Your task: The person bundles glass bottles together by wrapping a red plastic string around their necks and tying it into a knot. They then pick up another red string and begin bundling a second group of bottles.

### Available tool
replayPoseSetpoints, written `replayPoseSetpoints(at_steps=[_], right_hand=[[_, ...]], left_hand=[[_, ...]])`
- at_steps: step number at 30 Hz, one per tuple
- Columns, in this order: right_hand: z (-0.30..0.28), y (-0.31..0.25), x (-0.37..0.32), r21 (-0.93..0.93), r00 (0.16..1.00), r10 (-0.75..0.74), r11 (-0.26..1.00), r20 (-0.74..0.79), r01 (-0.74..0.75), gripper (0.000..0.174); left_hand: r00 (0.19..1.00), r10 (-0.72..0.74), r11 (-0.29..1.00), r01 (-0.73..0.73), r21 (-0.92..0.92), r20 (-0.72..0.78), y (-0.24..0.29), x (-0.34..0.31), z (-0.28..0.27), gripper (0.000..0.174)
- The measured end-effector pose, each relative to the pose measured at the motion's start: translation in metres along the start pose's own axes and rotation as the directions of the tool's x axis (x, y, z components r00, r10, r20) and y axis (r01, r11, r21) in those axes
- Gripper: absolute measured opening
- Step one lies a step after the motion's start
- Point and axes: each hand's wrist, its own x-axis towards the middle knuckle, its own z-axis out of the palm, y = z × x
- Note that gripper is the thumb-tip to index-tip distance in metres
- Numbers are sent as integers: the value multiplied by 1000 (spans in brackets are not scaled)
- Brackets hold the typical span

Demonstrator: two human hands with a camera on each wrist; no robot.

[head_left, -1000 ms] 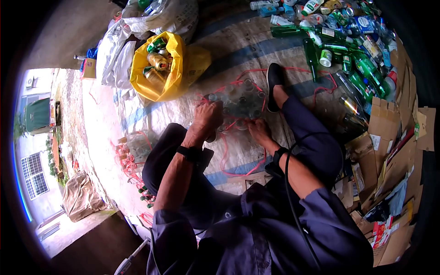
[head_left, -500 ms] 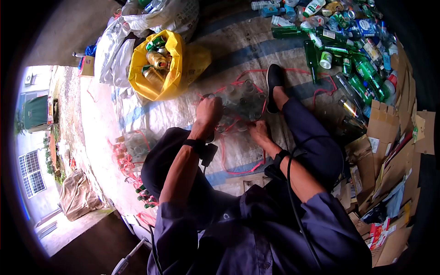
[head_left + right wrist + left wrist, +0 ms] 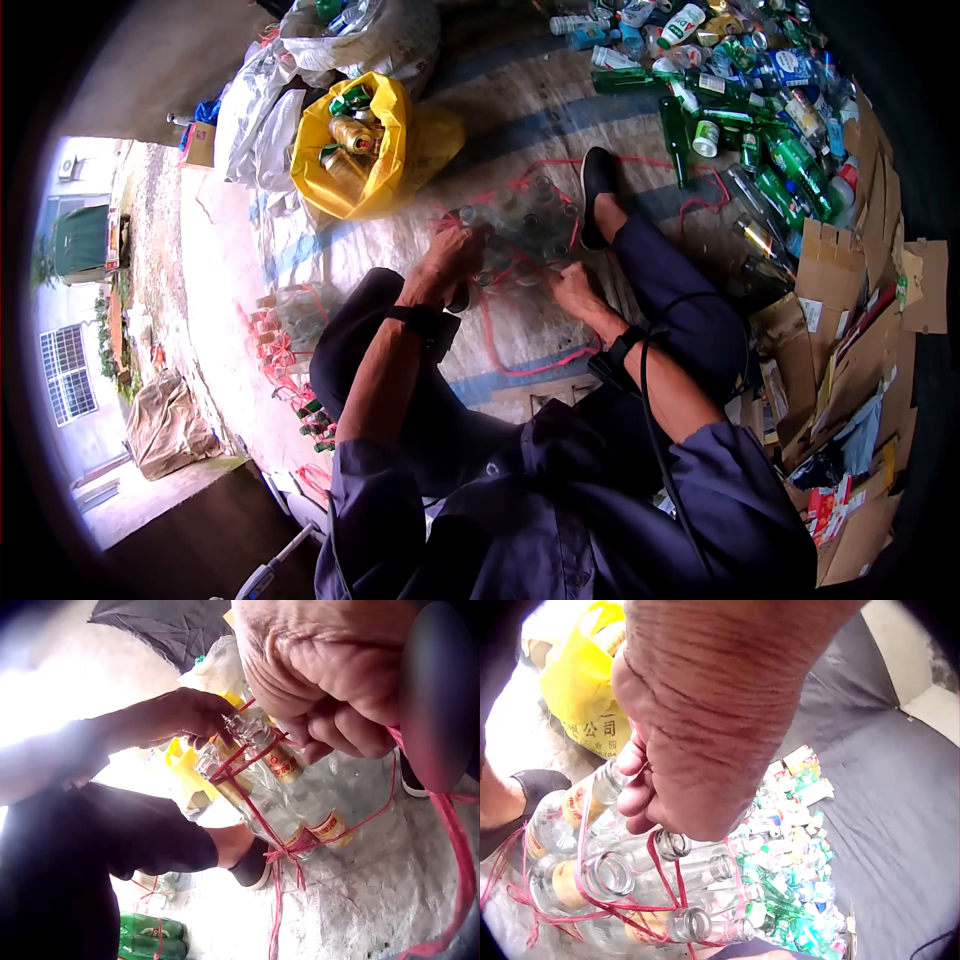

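Clear glass bottles [image 3: 532,222] stand in a tight bundle on the ground between the person's legs, bound with red string [image 3: 622,906]. My left hand [image 3: 455,258] curls its fingers right at the bottle necks on the bundle's left side, with string gripped among them. In the left wrist view the fingertips [image 3: 635,796] lie against one bottle's neck. At the bundle's near right side my right hand [image 3: 577,290] grips the string, and a length of it [image 3: 456,847] trails out of the curled fingers in the right wrist view.
A yellow bag [image 3: 345,190] of cans stands beyond the left hand, beside white sacks [image 3: 262,135]. Mixed bottles [image 3: 760,120] are heaped at far right, above flattened cardboard [image 3: 840,265]. Another tied bottle bundle [image 3: 300,318] sits by the left knee.
My right hand has moved a little to the right, away from the bundle, and the loose string loop has shifted with it. The left hand stays at the bottle necks.
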Motion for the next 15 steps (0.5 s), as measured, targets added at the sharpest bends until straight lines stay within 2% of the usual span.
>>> replayPoseSetpoints(at_steps=[1, 2, 3, 5, 6, 7, 8, 9, 13, 15], right_hand=[[0, 2, 1, -106, 1000, 5, 994, -2, -5, 37], [0, 3, 1, -105, 1000, -2, 994, -4, 2, 37], [0, 2, 1, -119, 998, -29, 993, -52, 22, 35], [-3, 0, -3, -134, 993, -57, 990, -100, 44, 34], [-20, -22, -10, -202, 999, -45, 979, -26, 39, 33], [-32, -39, -14, -269, 998, -29, 962, 47, 41, 33], [-35, -43, -15, -267, 998, -34, 963, 46, 45, 33], [-36, -46, -17, -273, 998, -26, 961, 64, 43, 32], [-45, -55, -23, -306, 992, -58, 948, 111, 90, 32], [-45, -56, -23, -312, 991, -60, 945, 122, 95, 33]], left_hand=[[1000, 14, 998, -16, -54, -27, 4, -4, -2, 41], [998, 28, 994, -33, -107, -53, 7, -8, -4, 47], [998, 27, 994, -33, -104, -57, 10, -11, -3, 47], [993, 46, 997, -53, -58, -113, 16, -16, 2, 59], [992, 47, 997, -54, -55, -118, 17, -20, 6, 59], [983, 107, 994, -111, -18, -149, 16, -25, 12, 65], [970, 166, 986, -165, 20, -176, 14, -28, 19, 71], [980, 145, 984, -129, 120, -134, 19, -29, 23, 85], [981, 129, 961, -87, 262, -147, 33, -33, 33, 95], [981, 114, 963, -69, 262, -160, 38, -32, 33, 94]])
